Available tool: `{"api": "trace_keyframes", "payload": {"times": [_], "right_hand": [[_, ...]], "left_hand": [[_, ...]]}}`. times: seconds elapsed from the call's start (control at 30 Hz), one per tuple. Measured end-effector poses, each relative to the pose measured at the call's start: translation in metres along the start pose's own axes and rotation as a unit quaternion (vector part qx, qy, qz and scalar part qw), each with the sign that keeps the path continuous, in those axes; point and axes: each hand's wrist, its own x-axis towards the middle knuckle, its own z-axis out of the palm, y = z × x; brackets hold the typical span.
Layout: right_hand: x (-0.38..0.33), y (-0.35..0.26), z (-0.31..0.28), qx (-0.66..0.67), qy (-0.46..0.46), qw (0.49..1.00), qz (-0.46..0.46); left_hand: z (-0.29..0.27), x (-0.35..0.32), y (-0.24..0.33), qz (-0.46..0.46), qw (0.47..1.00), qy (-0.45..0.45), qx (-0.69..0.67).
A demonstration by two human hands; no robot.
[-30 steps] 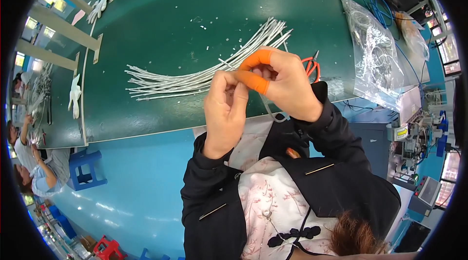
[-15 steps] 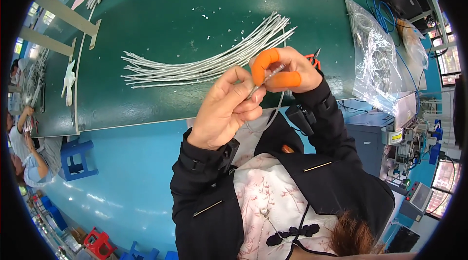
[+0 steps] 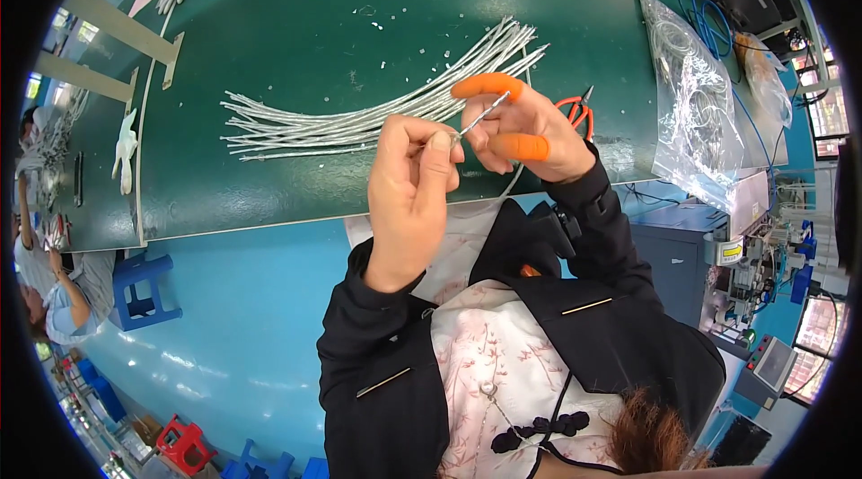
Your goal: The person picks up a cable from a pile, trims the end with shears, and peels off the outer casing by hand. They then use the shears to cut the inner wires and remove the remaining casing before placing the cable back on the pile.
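My left hand (image 3: 411,192) pinches one thin silver-grey cable (image 3: 482,113) between thumb and fingertips, held above the near edge of the dark green table (image 3: 269,39). My right hand (image 3: 525,124), with orange rubber caps on the thumb and forefinger, grips the same cable a little further up, its bare end poking out between the two caps. A long fan-shaped bundle of similar silver-grey cables (image 3: 359,120) lies on the table just beyond both hands.
Orange-handled snips (image 3: 577,108) lie on the table behind my right hand. A clear plastic bag of coiled cables (image 3: 696,111) sits at the right end. White gloves (image 3: 123,149) lie at the left. Another person (image 3: 54,299) sits far left; blue stools (image 3: 135,286) stand on the floor.
Both hands have moved apart slightly and shifted right, so the cable's tip now shows between the orange finger caps. The view has tilted down a little.
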Motion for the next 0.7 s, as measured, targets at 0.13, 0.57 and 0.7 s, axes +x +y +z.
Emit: {"api": "trace_keyframes", "payload": {"times": [0.13,0.57,0.7], "right_hand": [[-0.007,0.005,0.004,-0.012,0.069,0.997,0.010],[-0.010,0.014,0.015,-0.147,0.133,0.980,-0.026],[-0.009,0.010,0.019,-0.114,0.135,0.984,-0.002]], "left_hand": [[0.005,0.001,-0.014,0.198,0.954,0.024,0.225],[-0.006,0.005,-0.007,-0.150,0.945,-0.013,-0.290],[-0.003,0.002,-0.003,-0.117,0.964,-0.007,-0.239]]}}
